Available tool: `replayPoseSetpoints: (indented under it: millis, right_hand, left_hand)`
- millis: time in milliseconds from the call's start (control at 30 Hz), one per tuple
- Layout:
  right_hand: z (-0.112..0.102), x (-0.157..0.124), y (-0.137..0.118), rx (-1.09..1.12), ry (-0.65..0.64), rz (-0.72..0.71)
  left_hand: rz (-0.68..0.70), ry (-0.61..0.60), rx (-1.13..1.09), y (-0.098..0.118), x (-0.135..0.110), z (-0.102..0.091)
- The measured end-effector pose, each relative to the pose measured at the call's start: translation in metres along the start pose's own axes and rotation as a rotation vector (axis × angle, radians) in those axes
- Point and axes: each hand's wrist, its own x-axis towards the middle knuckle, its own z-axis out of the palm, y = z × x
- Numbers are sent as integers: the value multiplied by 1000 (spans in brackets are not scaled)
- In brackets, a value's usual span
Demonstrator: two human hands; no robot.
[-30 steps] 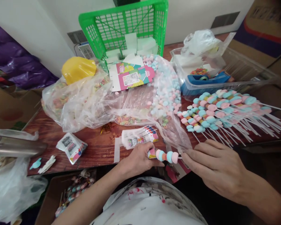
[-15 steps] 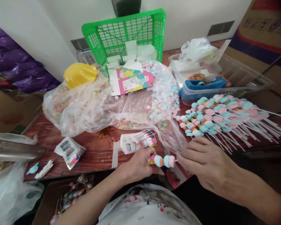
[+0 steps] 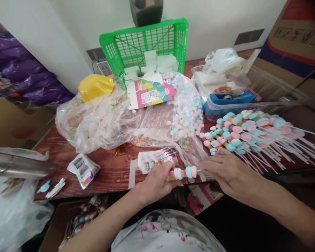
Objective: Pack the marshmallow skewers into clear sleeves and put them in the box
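A marshmallow skewer [image 3: 187, 172] of pink, blue and orange pieces lies level between my hands, just over the table's front edge. My left hand [image 3: 157, 180] is closed round its left end, where a sliver of coloured printed wrapper shows; its fingertips are partly hidden. On the other side, my right hand [image 3: 223, 171] pinches the white stick of the skewer. Right behind my left hand lies a fanned stack of printed clear bags [image 3: 149, 162]. Beyond my right hand is a big pile of finished marshmallow skewers [image 3: 241, 131], their white sticks pointing right.
Clear plastic bags [image 3: 94, 122] of candy cover the table's middle, a printed card box [image 3: 151, 94] on top. Behind stands a green basket [image 3: 144, 38]. A clear tub [image 3: 273, 99] holds a blue tape dispenser [image 3: 231, 98]. At left are another bag stack [image 3: 84, 169] and a steel flask [image 3: 21, 166].
The view has shifted, so the table sits slightly lower and to the right. Both hands keep their hold on the skewer, which now appears a little higher and more level.
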Motion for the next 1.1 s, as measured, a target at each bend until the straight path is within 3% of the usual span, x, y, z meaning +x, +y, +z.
replayPoseSetpoints:
  millis: [100, 300, 467, 800, 967, 1033, 1100]
  right_hand:
    - [-9, 5, -10, -126, 85, -125]
    - [-12, 8, -1, -195, 10, -167]
    - [-6, 15, 11, -136, -80, -130]
    - [24, 32, -10, -192, -62, -212]
    - [17, 36, -3, -150, -17, -218]
    - [11, 39, 0, -121, 13, -233]
    - [6, 43, 1, -108, 35, -258]
  left_hand:
    - [-137, 20, -116, 7, 9, -9]
    - [2, -105, -56, 14, 18, -16]
    - [8, -125, 28, 15, 17, -11]
    - [-22, -147, -286, 18, 22, -5]
    - [-48, -130, -418, 11, 18, -25]
    - [-71, -203, -479, 6, 16, -33]
    - [-140, -369, -604, 2, 14, -36]
